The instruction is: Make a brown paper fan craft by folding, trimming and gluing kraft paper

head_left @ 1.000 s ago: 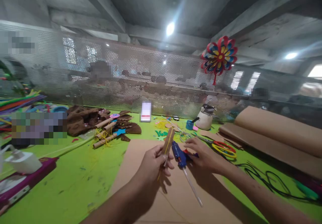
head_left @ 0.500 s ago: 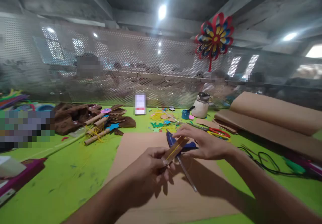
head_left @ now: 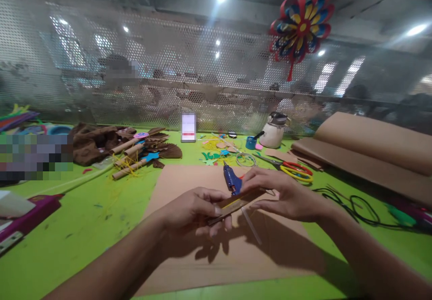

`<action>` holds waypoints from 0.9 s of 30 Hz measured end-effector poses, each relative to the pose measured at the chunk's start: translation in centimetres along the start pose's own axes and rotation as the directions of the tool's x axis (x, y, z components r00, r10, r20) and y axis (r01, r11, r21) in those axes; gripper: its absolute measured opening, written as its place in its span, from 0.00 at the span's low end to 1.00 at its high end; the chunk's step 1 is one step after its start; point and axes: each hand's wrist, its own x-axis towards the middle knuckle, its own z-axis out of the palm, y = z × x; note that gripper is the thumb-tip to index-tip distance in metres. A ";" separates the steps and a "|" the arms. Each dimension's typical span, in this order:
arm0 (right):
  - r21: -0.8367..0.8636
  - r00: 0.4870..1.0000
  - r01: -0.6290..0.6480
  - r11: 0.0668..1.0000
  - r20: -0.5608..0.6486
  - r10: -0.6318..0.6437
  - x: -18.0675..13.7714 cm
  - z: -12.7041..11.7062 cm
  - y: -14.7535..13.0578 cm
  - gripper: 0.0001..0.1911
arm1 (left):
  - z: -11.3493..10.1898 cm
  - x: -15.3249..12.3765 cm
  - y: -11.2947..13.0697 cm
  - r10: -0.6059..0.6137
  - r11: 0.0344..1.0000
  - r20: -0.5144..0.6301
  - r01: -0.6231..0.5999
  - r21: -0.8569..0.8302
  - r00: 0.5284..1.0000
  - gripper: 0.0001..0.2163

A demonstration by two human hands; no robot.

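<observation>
Left hand [head_left: 192, 208] pinching brown strip [head_left: 235, 206], now angling flatter; right hand [head_left: 286, 194] curving around far end, grip unclear; work now engaging both hands.

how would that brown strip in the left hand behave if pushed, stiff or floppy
Probably fairly stiff: the brown strip runs straight from the left hand toward the right hand without visible sag. Looking thin, it's likely light and might bend if pushed hard.

table [head_left: 87, 241]: bright green
brown sheet [head_left: 189, 270]: flat, lower centre
scissors [head_left: 281, 165]: right of centre
white jug [head_left: 272, 133]: upright, right of centre
black cord [head_left: 368, 224]: looped, lower right
power strip [head_left: 42, 206]: lower left
</observation>
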 end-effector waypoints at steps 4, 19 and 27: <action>0.009 0.999 0.028 1.000 -0.040 -0.027 -0.1 0.5 0.0 0.12 | -0.1 -0.2 0.3 -0.026 0.999 0.037 0.027 -0.017 0.999 0.14; -0.050 0.950 0.122 0.991 -0.283 -0.132 -0.6 1.8 0.7 0.10 | -0.7 -0.1 0.3 -0.006 0.991 -0.008 0.005 -0.136 1.000 0.25; 0.059 0.942 0.094 0.994 -0.329 -0.069 -0.7 2.0 1.1 0.09 | 0.1 -0.2 0.4 0.015 0.995 -0.086 -0.023 -0.098 0.996 0.23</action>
